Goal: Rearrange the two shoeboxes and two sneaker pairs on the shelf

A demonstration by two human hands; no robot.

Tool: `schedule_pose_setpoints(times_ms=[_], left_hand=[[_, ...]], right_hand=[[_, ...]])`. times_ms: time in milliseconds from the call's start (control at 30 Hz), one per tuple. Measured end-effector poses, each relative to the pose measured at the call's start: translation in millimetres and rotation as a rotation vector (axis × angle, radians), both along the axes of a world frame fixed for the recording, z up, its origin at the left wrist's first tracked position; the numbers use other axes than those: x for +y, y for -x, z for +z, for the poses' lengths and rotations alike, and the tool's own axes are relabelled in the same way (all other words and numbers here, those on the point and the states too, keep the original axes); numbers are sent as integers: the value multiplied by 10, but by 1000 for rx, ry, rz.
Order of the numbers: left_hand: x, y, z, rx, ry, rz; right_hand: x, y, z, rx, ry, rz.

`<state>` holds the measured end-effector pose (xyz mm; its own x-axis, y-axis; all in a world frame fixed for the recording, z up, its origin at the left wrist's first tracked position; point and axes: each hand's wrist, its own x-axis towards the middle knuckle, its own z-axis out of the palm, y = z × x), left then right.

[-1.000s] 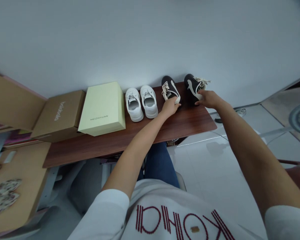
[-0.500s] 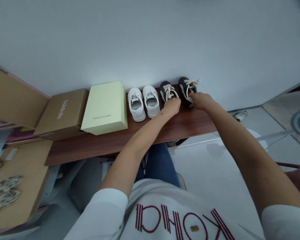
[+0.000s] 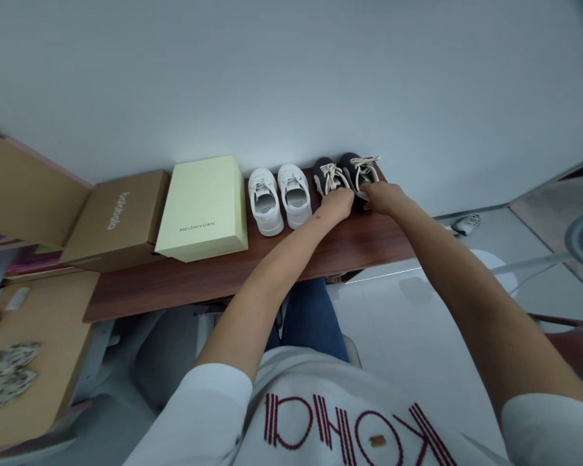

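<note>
Two black shoes with cream laces stand side by side at the back right of a dark wooden table (image 3: 214, 278), toes to the wall. My left hand (image 3: 337, 202) grips the heel of the left black shoe (image 3: 326, 173). My right hand (image 3: 383, 196) grips the heel of the right black shoe (image 3: 358, 169). The two shoes touch each other. A pair of white sneakers (image 3: 279, 197) sits just left of them.
A pale green shoe box (image 3: 201, 210) lies left of the white sneakers, with a brown cardboard box (image 3: 114, 220) beyond it. A lighter desk (image 3: 24, 369) with patterned cloth is at the lower left. White tiled floor and a cable lie right of the table.
Both hands have slid the two black shoes left and together; the gap between them has closed and they now stand close to the white sneakers.
</note>
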<state>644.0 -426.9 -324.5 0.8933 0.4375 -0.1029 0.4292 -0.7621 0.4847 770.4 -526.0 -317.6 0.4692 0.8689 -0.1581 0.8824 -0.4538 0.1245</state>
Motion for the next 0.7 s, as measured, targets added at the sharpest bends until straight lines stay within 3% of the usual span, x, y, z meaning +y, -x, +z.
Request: schedule_pose_setpoints(times_ms=[533, 700], left_hand=[[-40, 8, 31, 42, -145, -51], [-103, 201, 152, -68, -213, 3]], right_hand=[[28, -13, -26, 31, -1, -16], [-47, 112, 129, 19, -162, 17]])
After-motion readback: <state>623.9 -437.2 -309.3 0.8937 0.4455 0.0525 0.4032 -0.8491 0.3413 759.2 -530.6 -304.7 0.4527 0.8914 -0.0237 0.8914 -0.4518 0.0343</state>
